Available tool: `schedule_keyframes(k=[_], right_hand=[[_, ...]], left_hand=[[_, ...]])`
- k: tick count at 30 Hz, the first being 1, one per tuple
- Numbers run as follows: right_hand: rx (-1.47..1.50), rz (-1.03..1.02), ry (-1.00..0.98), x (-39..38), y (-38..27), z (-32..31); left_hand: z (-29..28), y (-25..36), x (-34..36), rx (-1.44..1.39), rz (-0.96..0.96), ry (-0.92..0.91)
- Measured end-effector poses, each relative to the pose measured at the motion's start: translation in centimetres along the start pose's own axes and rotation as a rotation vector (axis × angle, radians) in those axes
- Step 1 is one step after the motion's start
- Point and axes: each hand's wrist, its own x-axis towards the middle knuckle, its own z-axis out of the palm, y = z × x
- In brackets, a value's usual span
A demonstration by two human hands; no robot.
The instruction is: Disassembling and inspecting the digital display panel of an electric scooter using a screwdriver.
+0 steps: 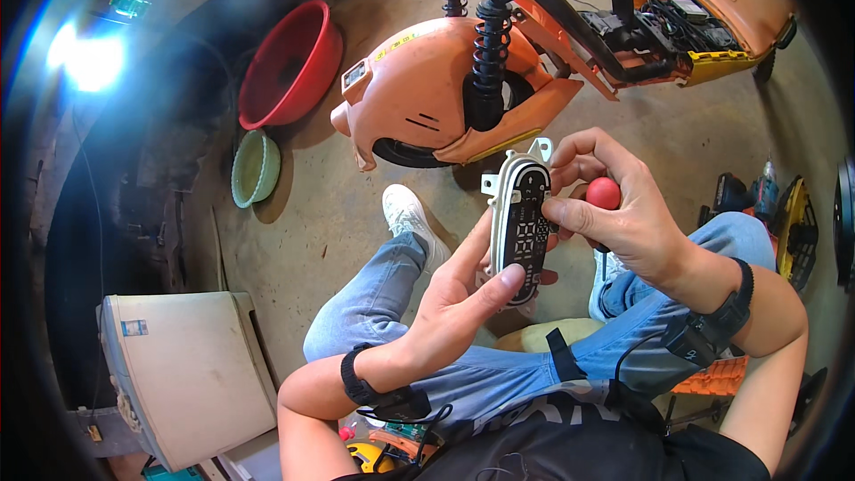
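An oval instrument display [527, 240], black-faced with a pale casing and mounting tabs, is tilted upright above my lap. My left hand [468, 298] is closed round its lower part, with the thumb on the front face. My right hand [623, 209] pinches its upper right edge between thumb and fingers. A tool with a red ball-shaped handle [603, 193] is tucked in the same right hand; a thin dark shaft shows below, but its tip is hidden. Beyond my hands stands an orange scooter front fender [427, 80] with black coil shock absorbers [491, 49].
A red basin [331, 49] and a pale green basin [256, 169] sit at the left. The white cabinet [191, 365] stands lower left, below a glaring lamp [93, 62]. An open scooter compartment [681, 22] shows wiring. Power drills [764, 191] lie at the right.
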Motion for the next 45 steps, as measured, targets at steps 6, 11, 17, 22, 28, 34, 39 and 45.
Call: schedule_keyframes(k=[6, 11, 17, 22, 28, 34, 39, 45], right_hand=[[0.000, 0.097, 0.044, -0.2, -0.7, -0.1], [-0.020, 0.145, 0.054, -0.2, -0.8, -0.2], [-0.060, 0.153, 0.011, -0.1, -1.1, -0.2], [-0.073, 0.229, 0.020, 0.0, -1.1, -0.3], [-0.063, 0.197, 0.043, 0.1, -0.7, 0.0], [-0.056, 0.225, 0.061, 0.1, -0.8, 0.3], [-0.037, 0.215, 0.040, 0.0, -0.4, 0.1], [-0.047, 0.220, 0.071, 0.0, -0.4, 0.3]], left_hand=[[-0.2, -0.2, 0.1, 0.075, 0.017, -0.039], [-0.5, -1.3, -0.1, 0.190, 0.061, -0.016], [-0.8, -1.4, 0.0, 0.391, 0.051, -0.001], [-0.7, -1.0, 0.0, 0.313, -0.004, 0.002], [-0.6, -1.4, 0.1, 0.192, 0.018, -0.014], [-0.6, -1.1, -0.2, 0.189, -0.037, -0.033], [-0.2, 0.3, 0.2, 0.071, -0.010, -0.064], [-0.3, 0.7, 0.5, -0.083, -0.060, -0.111]])
